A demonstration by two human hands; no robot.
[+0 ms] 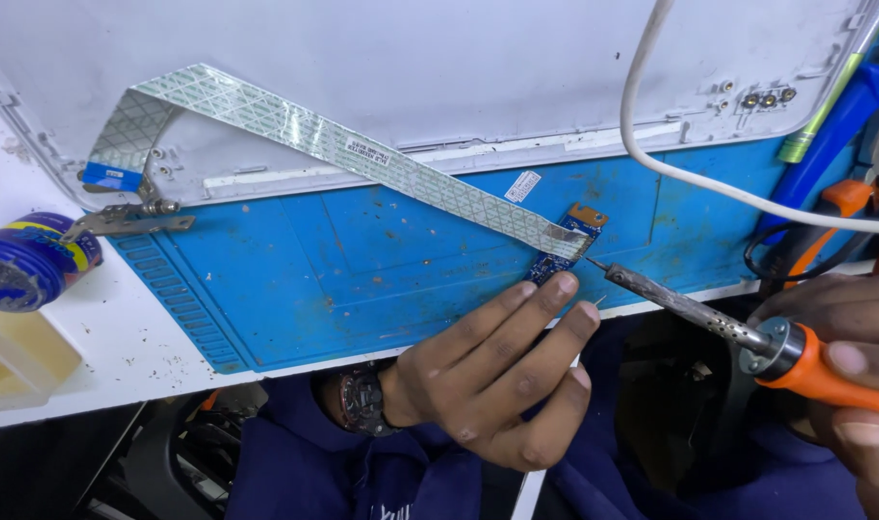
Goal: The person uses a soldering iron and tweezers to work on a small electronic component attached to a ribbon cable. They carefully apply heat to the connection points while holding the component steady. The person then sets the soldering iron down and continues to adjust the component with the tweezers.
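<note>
One head view. Left hand (497,385), fingers extended, steadies the small blue circuit board (563,252) on the blue mat (362,279); it looks light and fragile, best held by its edges. Right hand (858,385) is closed around the orange-handled soldering iron (728,332), tip near the board.

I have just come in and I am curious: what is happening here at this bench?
A person is working over a blue work mat. The left hand steadies a small blue circuit board, joined to a long flat silver ribbon cable that runs back to a white plastic panel. The right hand holds an orange-handled soldering iron, its tip close beside the board; whether they touch is not clear. A blue round tin lies at the left.
</note>
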